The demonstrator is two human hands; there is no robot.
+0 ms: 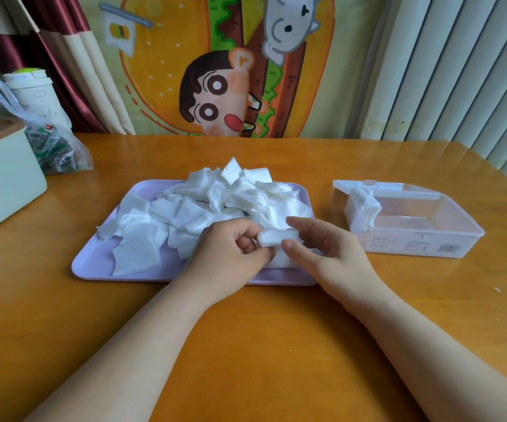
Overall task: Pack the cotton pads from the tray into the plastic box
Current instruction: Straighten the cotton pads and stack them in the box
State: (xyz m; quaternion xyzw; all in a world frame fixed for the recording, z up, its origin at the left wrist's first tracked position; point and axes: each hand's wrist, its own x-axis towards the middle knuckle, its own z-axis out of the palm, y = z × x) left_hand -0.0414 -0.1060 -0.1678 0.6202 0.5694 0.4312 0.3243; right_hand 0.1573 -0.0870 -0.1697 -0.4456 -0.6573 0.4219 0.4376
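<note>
Head view, both hands working at about 5 o'clock on the lilac tray (pixel 93 266). The person holds a small stack of cotton pads (pixel 279 237) just above the tray floor. The left hand (pixel 230 248) pinches the stack's left end with curled fingers. The right hand (pixel 322 248) grips the right end, forefinger above and thumb below. A loose heap of pads (pixel 215 202) fills the tray from 9 o'clock round to 2 o'clock, many lying askew or overlapping. The clear plastic box (pixel 428 236) stands on the wooden table (pixel 261 345) at 3 o'clock of the tray, near it but apart, with its lid (pixel 368 185) folded back at 12 o'clock. A first batch of pads (pixel 365 208) stands on edge against the box's 9 o'clock wall, and the rest of the box looks unfilled. The pads appear very light, soft and limp, with fuzzy faces that probably cling to one another. A stack should therefore be squeezed flat across its faces, close to the middle of two opposite edges. Held by one corner, it would likely fan out or shed sheets. Breakage seems no concern, but firm pressure may crease the pads. The task looks early, since most pads remain on the tray.
</note>
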